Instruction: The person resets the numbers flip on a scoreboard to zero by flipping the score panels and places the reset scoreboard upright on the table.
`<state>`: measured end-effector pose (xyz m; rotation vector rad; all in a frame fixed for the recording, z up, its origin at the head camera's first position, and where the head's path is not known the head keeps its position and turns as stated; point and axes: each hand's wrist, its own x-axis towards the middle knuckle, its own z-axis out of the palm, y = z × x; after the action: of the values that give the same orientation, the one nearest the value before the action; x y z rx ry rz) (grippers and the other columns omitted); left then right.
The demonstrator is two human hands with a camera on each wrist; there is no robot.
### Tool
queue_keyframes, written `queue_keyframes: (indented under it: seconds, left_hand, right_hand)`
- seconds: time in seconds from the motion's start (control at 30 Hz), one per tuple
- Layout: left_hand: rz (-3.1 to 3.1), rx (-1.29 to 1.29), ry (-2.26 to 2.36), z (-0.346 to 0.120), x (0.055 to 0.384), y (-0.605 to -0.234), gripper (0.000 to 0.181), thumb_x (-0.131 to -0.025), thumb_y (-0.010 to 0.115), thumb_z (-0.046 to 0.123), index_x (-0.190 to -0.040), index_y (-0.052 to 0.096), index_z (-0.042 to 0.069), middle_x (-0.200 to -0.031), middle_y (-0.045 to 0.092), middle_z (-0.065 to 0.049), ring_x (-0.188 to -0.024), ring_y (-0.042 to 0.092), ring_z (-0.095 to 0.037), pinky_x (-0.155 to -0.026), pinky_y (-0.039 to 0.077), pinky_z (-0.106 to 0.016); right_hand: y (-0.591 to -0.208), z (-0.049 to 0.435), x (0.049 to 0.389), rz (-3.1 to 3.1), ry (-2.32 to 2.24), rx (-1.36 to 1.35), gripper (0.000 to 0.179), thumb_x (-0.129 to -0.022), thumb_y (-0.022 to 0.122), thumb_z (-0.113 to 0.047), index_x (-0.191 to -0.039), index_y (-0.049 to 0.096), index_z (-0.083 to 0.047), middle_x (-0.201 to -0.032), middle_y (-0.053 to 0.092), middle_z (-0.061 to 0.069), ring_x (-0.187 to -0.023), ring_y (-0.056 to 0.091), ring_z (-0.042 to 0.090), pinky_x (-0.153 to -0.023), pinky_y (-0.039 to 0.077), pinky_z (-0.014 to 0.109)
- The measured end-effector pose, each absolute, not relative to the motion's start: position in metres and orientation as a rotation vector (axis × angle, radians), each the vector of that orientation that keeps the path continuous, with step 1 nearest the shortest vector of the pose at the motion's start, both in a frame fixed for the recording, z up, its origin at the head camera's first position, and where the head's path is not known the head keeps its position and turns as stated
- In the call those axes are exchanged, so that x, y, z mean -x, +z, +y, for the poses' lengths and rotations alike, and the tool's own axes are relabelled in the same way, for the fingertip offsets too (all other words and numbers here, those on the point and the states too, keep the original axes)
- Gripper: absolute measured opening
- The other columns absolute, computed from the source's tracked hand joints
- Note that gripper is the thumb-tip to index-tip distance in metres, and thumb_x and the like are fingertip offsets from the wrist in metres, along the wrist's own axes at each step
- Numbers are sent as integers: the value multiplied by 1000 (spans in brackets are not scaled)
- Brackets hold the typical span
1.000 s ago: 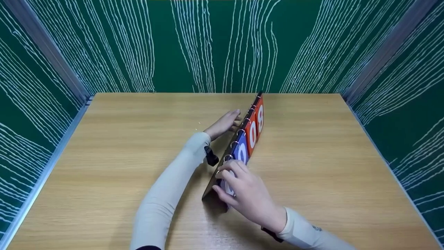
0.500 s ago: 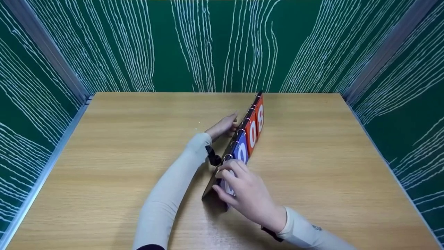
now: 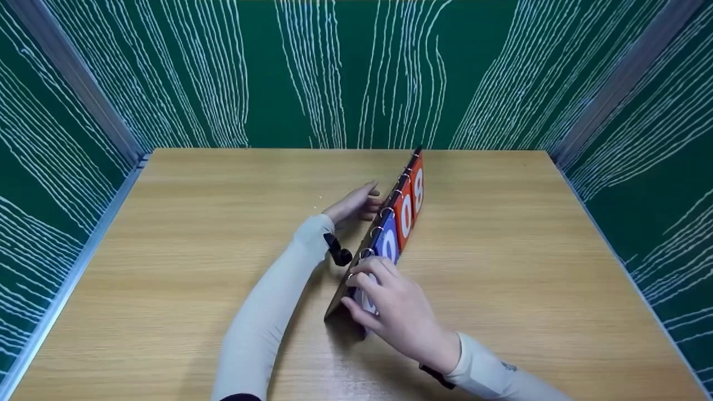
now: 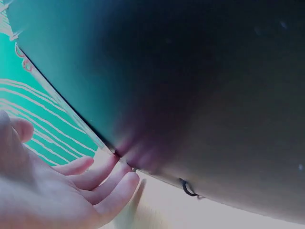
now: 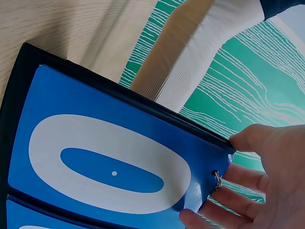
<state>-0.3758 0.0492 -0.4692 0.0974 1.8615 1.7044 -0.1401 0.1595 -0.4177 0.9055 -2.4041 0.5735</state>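
Note:
A tabletop flip scoreboard stands tent-like on the table, running away from me. Its ring-bound number cards face right: red ones read 0 and 8 at the far end, blue ones show 0 nearer. My right hand holds the near end. In the right wrist view, the thumb touches the black frame's edge and the fingers of my right hand lie around the corner by a metal ring. Behind the board is my left hand, fingers relaxed. The left wrist view has its fingertips at the dark back panel's edge; contact is unclear.
The wooden table extends on both sides of the scoreboard. Green walls with white wavy lines enclose it at the back and sides. A black wrist device on the left arm sits close to the back panel.
My left hand has shifted slightly back toward me behind the scoreboard, and its fingers have changed pose. The right hand and the scoreboard have stayed put.

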Motion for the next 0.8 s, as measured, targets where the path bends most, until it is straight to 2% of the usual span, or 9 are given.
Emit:
queue_keyframes:
  seconds: [0.43,0.8]
  left_hand:
    - [1877,-126,1706,45,375,-464,68,-110,27,49,-159,26,1,-159,41,-20,-141,49,-34,-118,41,-45]
    - [1855,-125,1718,46,373,-460,67,-110,28,48,-159,25,2,-158,42,-21,-138,51,-33,-112,47,-39]
  right_hand:
    - [-418,160,141,-2410,582,-901,21,-89,76,-33,-103,67,-19,-112,64,-4,-103,62,14,-75,59,27]
    - [-418,160,140,-2404,561,-901,20,-90,75,-32,-102,66,-19,-112,63,-5,-103,62,14,-76,59,27]
